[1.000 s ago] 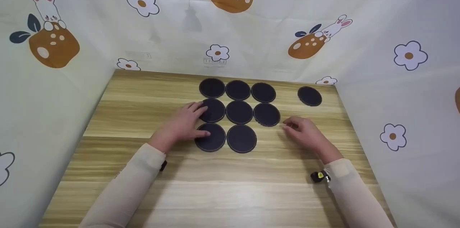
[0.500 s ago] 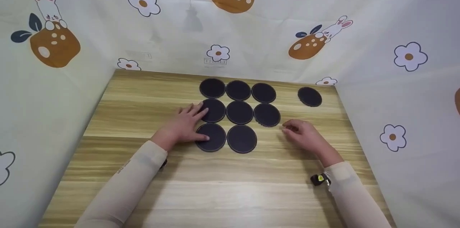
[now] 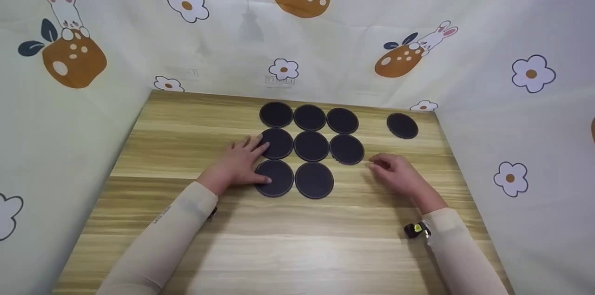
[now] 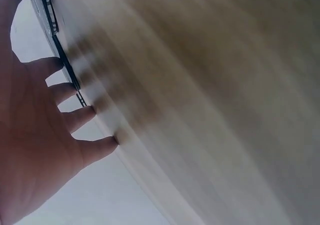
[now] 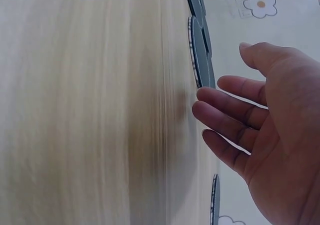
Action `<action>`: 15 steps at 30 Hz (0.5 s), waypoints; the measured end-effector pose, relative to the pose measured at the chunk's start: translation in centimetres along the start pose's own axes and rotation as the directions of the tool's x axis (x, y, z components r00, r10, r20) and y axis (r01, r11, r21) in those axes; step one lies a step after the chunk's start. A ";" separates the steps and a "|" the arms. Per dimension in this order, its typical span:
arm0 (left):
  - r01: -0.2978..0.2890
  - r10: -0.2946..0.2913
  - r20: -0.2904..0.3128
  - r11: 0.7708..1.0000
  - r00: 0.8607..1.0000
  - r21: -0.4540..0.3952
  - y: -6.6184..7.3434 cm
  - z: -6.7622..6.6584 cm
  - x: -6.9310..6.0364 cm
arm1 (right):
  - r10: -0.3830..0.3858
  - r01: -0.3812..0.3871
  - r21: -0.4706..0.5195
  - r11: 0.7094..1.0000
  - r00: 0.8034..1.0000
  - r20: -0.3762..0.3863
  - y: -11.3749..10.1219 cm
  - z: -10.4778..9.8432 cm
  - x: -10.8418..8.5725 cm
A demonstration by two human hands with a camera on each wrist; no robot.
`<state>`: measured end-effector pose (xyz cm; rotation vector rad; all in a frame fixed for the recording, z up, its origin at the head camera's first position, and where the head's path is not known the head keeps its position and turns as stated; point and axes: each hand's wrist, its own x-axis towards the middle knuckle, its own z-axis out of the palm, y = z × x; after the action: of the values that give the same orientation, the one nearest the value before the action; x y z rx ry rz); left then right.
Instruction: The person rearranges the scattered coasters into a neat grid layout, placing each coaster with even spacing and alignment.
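Note:
Black round coasters lie flat on the wooden table, edges nearly touching: three in the back row, three in the middle row, two in front. My left hand (image 3: pixel 238 163) spreads over the left side of this group. Its thumb rests on the front left coaster (image 3: pixel 278 179) and fingertips touch the middle left coaster (image 3: pixel 280 144). To the right of the middle right coaster (image 3: pixel 347 149), my right hand (image 3: pixel 396 175) holds nothing. In the right wrist view its fingers (image 5: pixel 227 120) are loosely bent beside a coaster (image 5: pixel 201 52).
A separate coaster (image 3: pixel 402 126) lies at the table's back right. Cloth walls (image 3: pixel 223 49) printed with rabbits and flowers stand behind and on both sides of the wooden table (image 3: pixel 279 244). Both wrists carry small black devices, the right one (image 3: pixel 413 230) showing plainly.
My left hand's fingers have spread slightly over the coasters. My right hand stays in nearly the same place, and the coasters keep their arrangement.

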<state>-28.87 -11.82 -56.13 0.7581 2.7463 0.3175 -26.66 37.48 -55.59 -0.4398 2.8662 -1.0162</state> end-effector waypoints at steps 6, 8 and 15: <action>0.003 -0.003 0.002 1.000 1.000 0.008 -0.2 0.2 0.3 | 0.059 -0.059 0.001 0.998 0.994 -0.095 2.1 -1.3 1.1; 0.005 -0.005 0.001 1.000 1.000 0.014 -0.3 0.2 0.3 | 0.089 -0.091 -0.005 0.996 0.985 -0.146 3.0 -1.9 1.7; 0.005 -0.005 -0.008 1.000 1.000 0.023 -0.2 0.3 0.2 | 0.199 -0.211 -0.015 0.977 0.943 -0.265 6.0 -4.0 3.9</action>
<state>-29.05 -11.82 -56.46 0.7571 2.7630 0.2888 -32.53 43.26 -56.09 -0.0033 3.0843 -1.0480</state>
